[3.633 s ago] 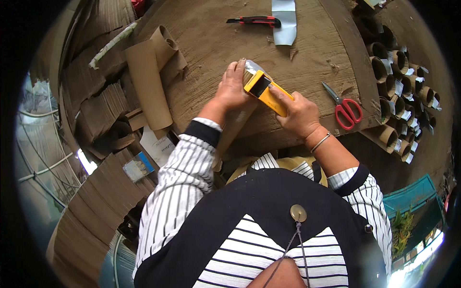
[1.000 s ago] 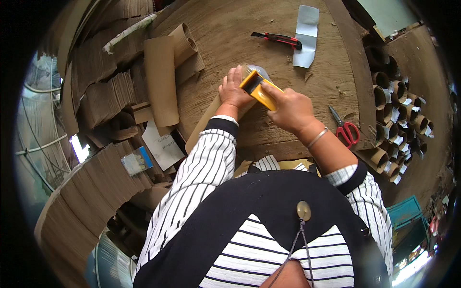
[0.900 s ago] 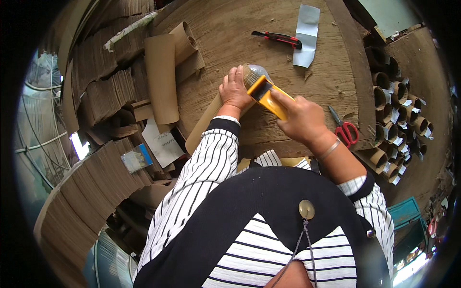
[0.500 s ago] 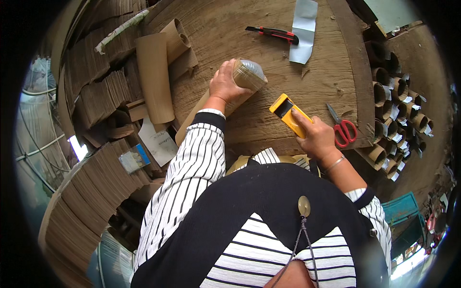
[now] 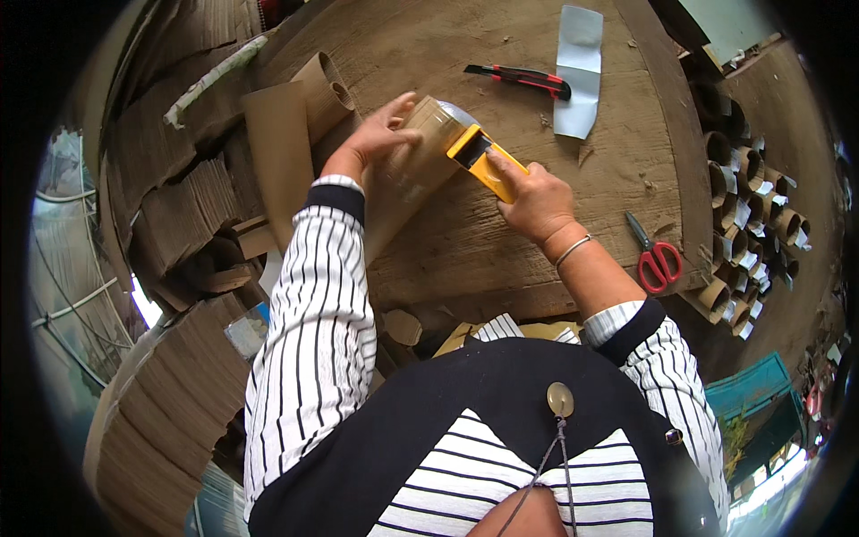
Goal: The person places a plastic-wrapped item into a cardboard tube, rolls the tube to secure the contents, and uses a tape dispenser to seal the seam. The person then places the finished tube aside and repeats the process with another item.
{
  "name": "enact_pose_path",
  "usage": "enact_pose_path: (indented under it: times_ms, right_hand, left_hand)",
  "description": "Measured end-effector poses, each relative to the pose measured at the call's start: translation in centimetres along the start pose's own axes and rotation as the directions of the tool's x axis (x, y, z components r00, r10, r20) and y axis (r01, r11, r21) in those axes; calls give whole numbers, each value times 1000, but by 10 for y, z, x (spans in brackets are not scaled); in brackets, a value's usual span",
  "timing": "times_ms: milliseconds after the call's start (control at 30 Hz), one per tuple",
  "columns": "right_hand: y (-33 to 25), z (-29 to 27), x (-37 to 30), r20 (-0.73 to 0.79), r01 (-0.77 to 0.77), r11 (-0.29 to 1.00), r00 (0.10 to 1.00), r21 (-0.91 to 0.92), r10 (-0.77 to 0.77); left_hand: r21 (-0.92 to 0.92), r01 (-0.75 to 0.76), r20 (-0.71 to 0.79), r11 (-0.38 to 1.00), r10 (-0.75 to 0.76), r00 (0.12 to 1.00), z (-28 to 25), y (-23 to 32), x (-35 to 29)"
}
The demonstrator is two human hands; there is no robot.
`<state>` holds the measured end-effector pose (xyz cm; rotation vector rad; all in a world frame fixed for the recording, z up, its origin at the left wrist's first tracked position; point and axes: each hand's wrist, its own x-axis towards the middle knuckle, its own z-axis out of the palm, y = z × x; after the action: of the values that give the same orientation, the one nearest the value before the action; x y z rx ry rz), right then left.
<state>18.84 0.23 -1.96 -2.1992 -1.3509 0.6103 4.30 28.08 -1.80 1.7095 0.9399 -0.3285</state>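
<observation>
My left hand (image 5: 376, 139) is holding its fingers open at the left side of the brown tube (image 5: 407, 183), which is lying over the wooden table (image 5: 501, 264); my right hand (image 5: 540, 201) is gripping the yellow tool (image 5: 494, 176) beside its far end.

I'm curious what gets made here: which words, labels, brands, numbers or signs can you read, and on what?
None can be read.
White paper tags among brown cardboard tubes: too small.
Oblong yellow plastic tool: none legible.
Flat blue-edged clear packet: too blurred.
Creased white paper strip: none visible.
</observation>
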Motion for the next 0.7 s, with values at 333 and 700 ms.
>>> enact_pose_path:
  times_ms: [333,700]
  right_hand:
    - [3,-35,-5,-1,113,991,994,64,-113]
    - [23,-10,-7,208,-3,997,978,-79,19]
  left_hand:
    - [684,193,-372,703,110,922,61,5,-14]
    - [588,64,-218,806,82,972,32,18,-7]
